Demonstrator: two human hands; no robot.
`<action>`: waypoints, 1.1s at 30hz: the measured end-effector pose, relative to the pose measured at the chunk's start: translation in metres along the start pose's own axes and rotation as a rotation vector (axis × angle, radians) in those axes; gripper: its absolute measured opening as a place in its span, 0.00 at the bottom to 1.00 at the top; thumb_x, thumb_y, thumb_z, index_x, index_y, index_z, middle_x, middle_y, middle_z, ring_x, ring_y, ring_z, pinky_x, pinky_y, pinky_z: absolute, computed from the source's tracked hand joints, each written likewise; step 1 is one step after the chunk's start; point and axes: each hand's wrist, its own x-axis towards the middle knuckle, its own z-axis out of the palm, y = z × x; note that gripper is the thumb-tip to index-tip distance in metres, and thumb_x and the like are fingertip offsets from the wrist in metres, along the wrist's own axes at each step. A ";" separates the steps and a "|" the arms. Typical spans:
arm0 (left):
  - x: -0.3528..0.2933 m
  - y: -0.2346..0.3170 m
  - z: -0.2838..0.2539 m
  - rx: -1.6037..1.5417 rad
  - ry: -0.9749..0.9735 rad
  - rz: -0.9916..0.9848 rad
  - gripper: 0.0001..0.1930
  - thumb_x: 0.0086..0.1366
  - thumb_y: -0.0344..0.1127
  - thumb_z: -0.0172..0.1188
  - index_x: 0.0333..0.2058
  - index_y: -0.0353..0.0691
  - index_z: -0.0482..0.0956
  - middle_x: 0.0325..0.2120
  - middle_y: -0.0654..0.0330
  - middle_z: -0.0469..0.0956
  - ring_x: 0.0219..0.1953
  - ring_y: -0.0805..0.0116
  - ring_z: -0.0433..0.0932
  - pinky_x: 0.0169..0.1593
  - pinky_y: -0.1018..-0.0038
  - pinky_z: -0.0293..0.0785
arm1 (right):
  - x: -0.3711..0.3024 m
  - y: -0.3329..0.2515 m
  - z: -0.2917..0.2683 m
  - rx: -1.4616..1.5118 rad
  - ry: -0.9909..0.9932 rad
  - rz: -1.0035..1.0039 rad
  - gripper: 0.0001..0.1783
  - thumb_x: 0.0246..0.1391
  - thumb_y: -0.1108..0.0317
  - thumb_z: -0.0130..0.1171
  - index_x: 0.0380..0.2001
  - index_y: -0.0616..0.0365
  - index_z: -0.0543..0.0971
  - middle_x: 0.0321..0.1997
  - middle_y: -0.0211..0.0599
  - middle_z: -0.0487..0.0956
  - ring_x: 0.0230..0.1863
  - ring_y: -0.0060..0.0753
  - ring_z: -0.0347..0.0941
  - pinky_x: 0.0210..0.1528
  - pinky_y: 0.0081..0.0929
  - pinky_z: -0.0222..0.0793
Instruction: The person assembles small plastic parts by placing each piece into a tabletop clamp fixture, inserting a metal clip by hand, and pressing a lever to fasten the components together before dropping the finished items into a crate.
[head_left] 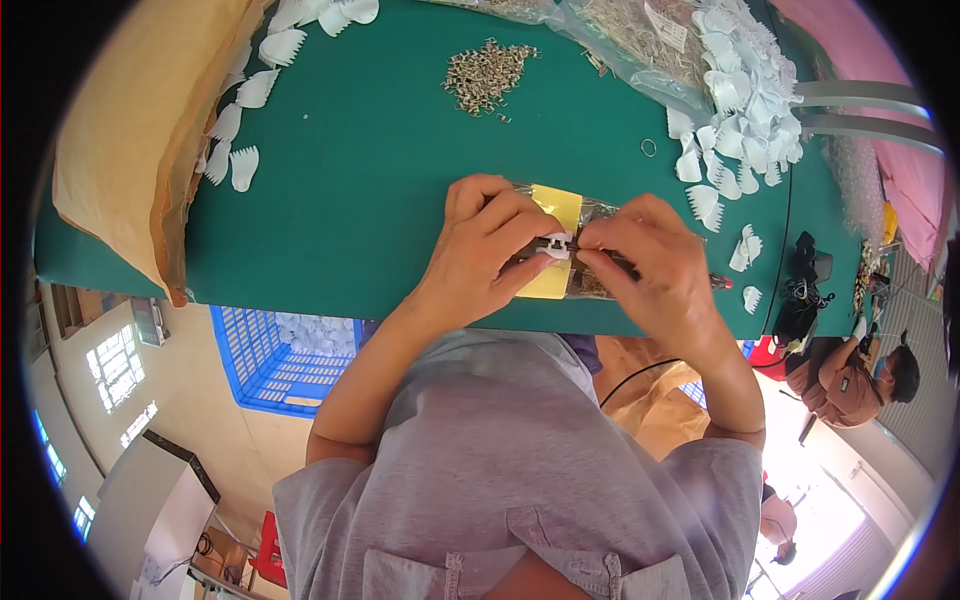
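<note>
My left hand (485, 245) is closed, with thumb and fingertips pinching a small white plastic piece with dark parts (558, 244) near the table's front edge. From the other side my right hand (655, 260) meets it, thumb and forefinger pinched at its dark right end. The fingertips partly cover the piece, so its exact kind is hard to make out. Beneath the hands lies a yellow strip (553, 203) over clear plastic wrapping. A red-tipped tool (720, 282) shows beside my right hand.
Small metal springs (485, 78) lie heaped on the green table (350, 160). White toothed plastic clip halves (745, 100) are piled at the far right, others at the left beside a large tan sack (130, 140). A blue crate (260, 360) stands below the table. Other people (850, 380) are at the right.
</note>
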 end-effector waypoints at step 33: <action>-0.003 -0.002 0.003 -0.023 0.001 0.019 0.17 0.55 0.33 0.75 0.45 0.46 0.84 0.44 0.65 0.80 0.56 0.56 0.70 0.62 0.58 0.65 | 0.056 0.044 0.016 0.439 -0.079 0.285 0.10 0.60 0.75 0.67 0.45 0.61 0.85 0.35 0.29 0.85 0.37 0.15 0.79 0.41 0.19 0.75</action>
